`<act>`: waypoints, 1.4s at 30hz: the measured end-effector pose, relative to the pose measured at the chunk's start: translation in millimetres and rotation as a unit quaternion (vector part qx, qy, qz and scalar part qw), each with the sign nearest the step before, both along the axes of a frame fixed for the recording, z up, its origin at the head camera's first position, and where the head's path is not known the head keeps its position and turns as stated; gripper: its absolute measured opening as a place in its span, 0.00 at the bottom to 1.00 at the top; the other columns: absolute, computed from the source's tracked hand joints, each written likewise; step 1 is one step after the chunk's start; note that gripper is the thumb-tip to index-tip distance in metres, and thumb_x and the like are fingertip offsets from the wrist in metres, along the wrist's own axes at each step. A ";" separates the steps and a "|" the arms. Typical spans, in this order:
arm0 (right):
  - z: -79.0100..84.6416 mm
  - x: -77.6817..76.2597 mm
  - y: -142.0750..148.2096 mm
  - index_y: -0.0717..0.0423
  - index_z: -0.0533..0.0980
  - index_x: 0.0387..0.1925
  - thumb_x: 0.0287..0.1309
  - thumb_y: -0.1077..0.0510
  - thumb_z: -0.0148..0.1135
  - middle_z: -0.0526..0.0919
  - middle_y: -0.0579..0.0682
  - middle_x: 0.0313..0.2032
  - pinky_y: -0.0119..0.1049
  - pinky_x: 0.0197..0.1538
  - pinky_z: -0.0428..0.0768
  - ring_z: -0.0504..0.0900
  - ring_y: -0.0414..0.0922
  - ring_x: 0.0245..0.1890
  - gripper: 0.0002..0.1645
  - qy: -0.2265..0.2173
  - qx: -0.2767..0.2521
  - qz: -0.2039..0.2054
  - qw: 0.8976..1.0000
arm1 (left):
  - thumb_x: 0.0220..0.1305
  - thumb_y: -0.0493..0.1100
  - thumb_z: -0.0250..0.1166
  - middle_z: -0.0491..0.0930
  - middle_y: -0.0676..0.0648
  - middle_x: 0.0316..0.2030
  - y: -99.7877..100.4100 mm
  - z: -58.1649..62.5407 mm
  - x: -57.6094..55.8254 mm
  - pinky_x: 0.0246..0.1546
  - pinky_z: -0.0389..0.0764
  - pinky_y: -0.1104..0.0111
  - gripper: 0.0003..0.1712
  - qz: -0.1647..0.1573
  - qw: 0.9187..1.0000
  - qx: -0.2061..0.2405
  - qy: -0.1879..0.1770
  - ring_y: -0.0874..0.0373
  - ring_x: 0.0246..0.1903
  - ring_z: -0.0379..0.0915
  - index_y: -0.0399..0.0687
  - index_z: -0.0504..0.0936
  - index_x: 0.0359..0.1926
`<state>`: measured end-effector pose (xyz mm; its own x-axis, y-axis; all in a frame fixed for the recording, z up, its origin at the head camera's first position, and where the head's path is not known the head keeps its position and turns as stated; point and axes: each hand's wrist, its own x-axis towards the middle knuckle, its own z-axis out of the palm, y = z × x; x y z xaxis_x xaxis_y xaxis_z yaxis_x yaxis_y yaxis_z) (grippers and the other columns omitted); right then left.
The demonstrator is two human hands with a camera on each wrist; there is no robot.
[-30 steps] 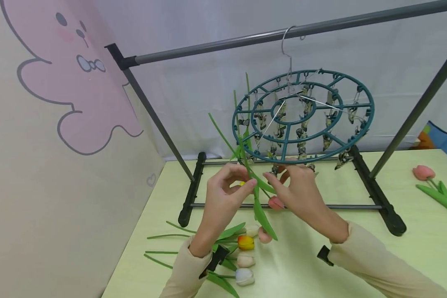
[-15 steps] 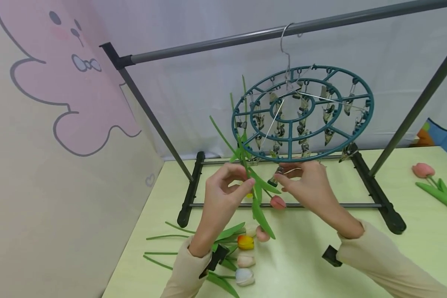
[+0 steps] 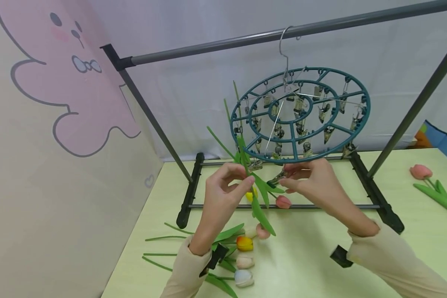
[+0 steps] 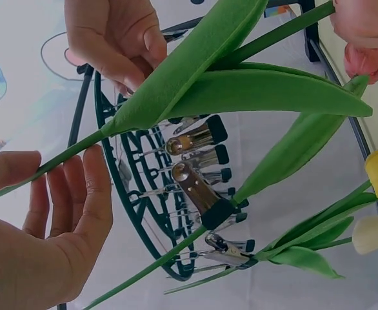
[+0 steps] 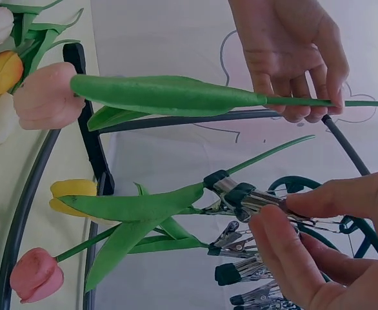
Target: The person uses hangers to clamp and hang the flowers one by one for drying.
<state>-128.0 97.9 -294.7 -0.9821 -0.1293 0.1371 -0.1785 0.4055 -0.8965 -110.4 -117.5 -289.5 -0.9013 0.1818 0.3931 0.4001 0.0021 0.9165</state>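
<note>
My left hand [image 3: 223, 198] pinches the thin green stem of a peach tulip [image 5: 50, 95] between thumb and fingers, its bloom hanging downward. Just to the right, my right hand [image 3: 316, 190] pinches a metal clip [image 5: 260, 201] with dark tips, apart from the held stem. The clip belongs to a round teal hanger [image 3: 294, 147] above the hands. A pink tulip [image 5: 37, 275] and a yellow tulip [image 5: 73, 196] hang bloom-down behind the held one, their stems in clips. Whether the pinched clip's jaws are parted, I cannot tell.
The hanger hooks over the grey bar of a rack [image 3: 208, 44]. Several tulips [image 3: 244, 244] lie on the pale table at the front left, under the left forearm. Another pink tulip [image 3: 421, 171] lies at the right. Several bare clips [image 4: 198, 137] dangle from the hanger.
My right hand has shifted slightly right and turned, bringing the pinched clip into plain sight. The hanger has swung a little. My left hand has stayed almost still with the tulip.
</note>
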 end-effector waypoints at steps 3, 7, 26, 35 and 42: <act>1.1 0.0 2.9 0.65 0.78 0.43 0.49 0.57 0.71 0.84 0.57 0.37 0.34 0.34 0.84 0.85 0.45 0.32 0.20 -0.003 0.006 -0.002 1.000 | 0.61 0.35 0.64 0.76 0.43 0.38 0.3 -0.3 -0.8 0.41 0.83 0.61 0.08 0.000 1.000 0.000 -0.002 0.52 0.39 0.77 0.37 0.76 0.41; -0.2 0.1 4.6 0.65 0.77 0.43 0.49 0.59 0.71 0.84 0.58 0.38 0.34 0.32 0.84 0.85 0.47 0.33 0.20 0.007 0.005 -0.002 1.000 | 0.61 0.35 0.64 0.76 0.43 0.38 0.6 -0.2 -1.3 0.41 0.83 0.61 0.08 0.000 1.000 0.001 -0.003 0.52 0.40 0.77 0.37 0.76 0.41; -6.1 4.3 7.3 0.70 0.78 0.35 0.53 0.66 0.67 0.84 0.58 0.28 0.32 0.30 0.84 0.84 0.42 0.23 0.09 0.089 -0.035 0.010 0.995 | 0.61 0.36 0.65 0.76 0.42 0.37 2.3 -0.4 -10.5 0.37 0.84 0.60 0.09 0.014 1.000 0.011 0.016 0.52 0.37 0.77 0.36 0.76 0.40; -6.9 4.4 9.0 0.72 0.77 0.34 0.53 0.68 0.67 0.84 0.61 0.29 0.34 0.31 0.84 0.85 0.44 0.24 0.09 0.078 -0.070 0.030 0.994 | 0.59 0.36 0.66 0.77 0.42 0.37 6.5 -1.1 -15.1 0.38 0.83 0.60 0.10 0.019 0.999 0.016 0.024 0.49 0.36 0.77 0.35 0.77 0.39; -7.8 0.6 14.5 0.71 0.77 0.34 0.51 0.70 0.67 0.84 0.61 0.28 0.37 0.30 0.84 0.85 0.45 0.24 0.08 0.094 -0.082 0.057 0.991 | 0.60 0.38 0.66 0.77 0.42 0.39 19.1 -3.9 -16.2 0.45 0.81 0.62 0.11 0.043 0.998 0.005 0.037 0.54 0.40 0.77 0.36 0.77 0.40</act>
